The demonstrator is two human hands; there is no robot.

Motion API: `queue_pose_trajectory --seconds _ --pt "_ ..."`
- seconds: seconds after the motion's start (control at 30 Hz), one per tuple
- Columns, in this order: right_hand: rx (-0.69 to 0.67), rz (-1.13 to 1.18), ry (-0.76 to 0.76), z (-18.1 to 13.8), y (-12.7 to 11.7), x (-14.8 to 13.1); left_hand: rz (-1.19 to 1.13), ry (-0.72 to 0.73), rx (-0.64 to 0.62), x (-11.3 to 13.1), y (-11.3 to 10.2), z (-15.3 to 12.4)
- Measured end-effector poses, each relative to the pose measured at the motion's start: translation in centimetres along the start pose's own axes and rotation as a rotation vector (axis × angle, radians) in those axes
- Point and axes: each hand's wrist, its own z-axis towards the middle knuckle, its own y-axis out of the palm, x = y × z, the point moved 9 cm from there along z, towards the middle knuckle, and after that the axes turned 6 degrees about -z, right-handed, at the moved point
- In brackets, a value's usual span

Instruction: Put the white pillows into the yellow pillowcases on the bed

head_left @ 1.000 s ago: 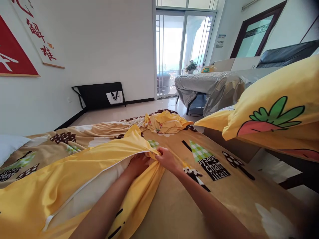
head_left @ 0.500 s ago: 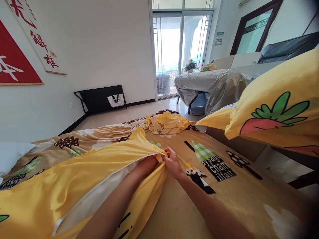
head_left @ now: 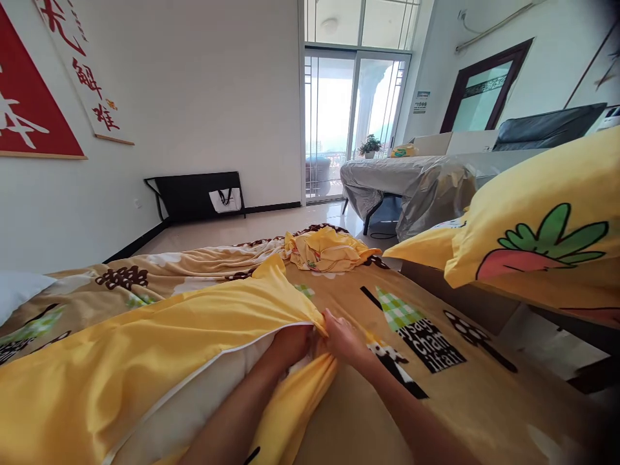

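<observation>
A yellow duvet cover (head_left: 159,336) lies across the bed, its open edge showing the white quilt (head_left: 203,394) inside. My left hand (head_left: 289,343) reaches into the opening, with its fingers hidden under the fabric. My right hand (head_left: 343,336) is closed in a pinch on the cover's edge right beside it. Both hands meet at the end of the opening, over the tan patterned sheet (head_left: 436,361).
A crumpled yellow cloth (head_left: 327,248) lies at the bed's far end. Yellow carrot-print pillows (head_left: 542,226) are stacked on the right. A covered table (head_left: 411,174) stands near the balcony door (head_left: 353,123). A black folded frame (head_left: 194,190) leans on the left wall.
The view has tilted slightly. My left hand has pushed deeper into the cover's opening, while my right hand keeps hold of the edge.
</observation>
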Motion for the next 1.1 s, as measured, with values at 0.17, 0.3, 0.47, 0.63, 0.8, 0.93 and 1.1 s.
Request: queue_pose_trajectory --seconds 0.17,0.3,0.47,0.63,0.8,0.93,1.1 --pt "0.033 -0.191 0.088 -0.9 -1.7 0.1 -0.053 -0.011 -0.033 0.9 -0.5 -0.5" --pt "0.093 -0.267 0.077 -0.7 -2.2 -0.6 -0.124 0.000 -0.065 0.6 -0.5 0.1" --pt "0.128 0.007 0.058 0.3 -1.4 0.0 -0.169 0.040 -0.125 0.1 0.1 0.4" --pt "0.211 0.426 -0.020 1.1 -1.4 -0.1 -0.210 0.080 -0.143 0.4 0.2 -0.3" --pt "0.174 0.693 -0.069 1.3 -1.4 -0.4 -0.275 0.098 -0.109 1.3 -0.8 -1.2" --pt "0.116 0.562 -0.096 1.2 -1.5 -0.5 -0.319 0.070 -0.028 1.4 -2.3 -1.7" --pt "0.120 0.032 0.001 0.3 -1.5 -0.2 -0.544 0.046 0.069 1.3 -3.6 -1.6"
